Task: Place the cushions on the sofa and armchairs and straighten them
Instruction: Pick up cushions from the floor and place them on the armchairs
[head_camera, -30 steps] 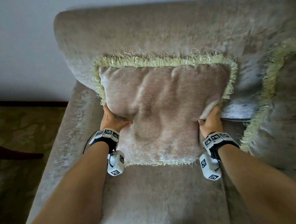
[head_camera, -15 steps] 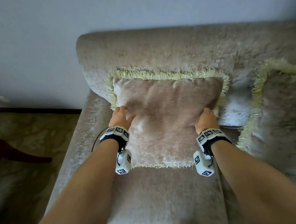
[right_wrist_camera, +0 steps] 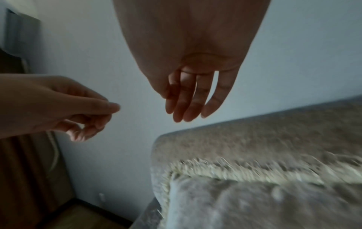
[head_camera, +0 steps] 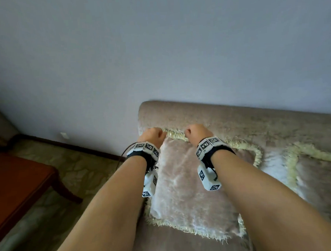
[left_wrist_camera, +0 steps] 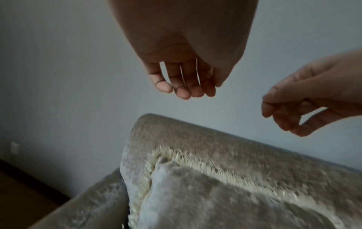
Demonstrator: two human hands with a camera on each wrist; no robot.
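A beige plush cushion (head_camera: 192, 181) with a pale yellow fringe leans against the backrest of the beige sofa (head_camera: 256, 120), at its left end. My left hand (head_camera: 152, 135) and right hand (head_camera: 196, 132) hover close together over the cushion's top edge. In the left wrist view the left hand (left_wrist_camera: 186, 91) hangs in the air above the cushion (left_wrist_camera: 215, 201), fingers loosely curled and holding nothing. The right hand (right_wrist_camera: 188, 113) likewise hangs free above the cushion (right_wrist_camera: 254, 206), touching nothing.
A second fringed cushion (head_camera: 320, 174) stands to the right on the same sofa. A dark wooden table (head_camera: 16, 181) sits on the patterned floor to the left. A plain wall (head_camera: 156, 49) rises right behind the sofa.
Both hands have let go of the cushion's sides and lifted to above its top edge. The head view has swung upward and to the left.
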